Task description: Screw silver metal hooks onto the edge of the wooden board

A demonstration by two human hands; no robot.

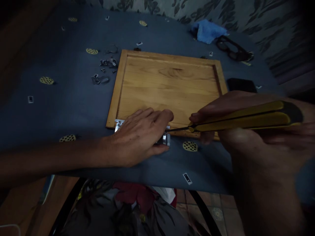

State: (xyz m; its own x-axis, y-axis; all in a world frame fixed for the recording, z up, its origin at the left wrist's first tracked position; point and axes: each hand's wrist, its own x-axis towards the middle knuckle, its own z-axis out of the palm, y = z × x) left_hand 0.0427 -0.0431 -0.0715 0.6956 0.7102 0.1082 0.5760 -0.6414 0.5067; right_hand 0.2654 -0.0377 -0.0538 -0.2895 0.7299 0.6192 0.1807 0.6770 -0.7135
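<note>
A wooden cabinet door panel lies flat on a table covered with a dark blue cloth. My left hand rests on a metal hinge at the panel's near edge, fingers curled over it and pressing it down. My right hand is closed round the yellow and black handle of a screwdriver. Its thin dark shaft points left and its tip meets the hinge just beside my left fingers.
Loose metal hinge parts lie left of the panel. A blue rag and dark glasses sit at the back right, with a black flat object beside the panel. The table's near edge runs just below my hands.
</note>
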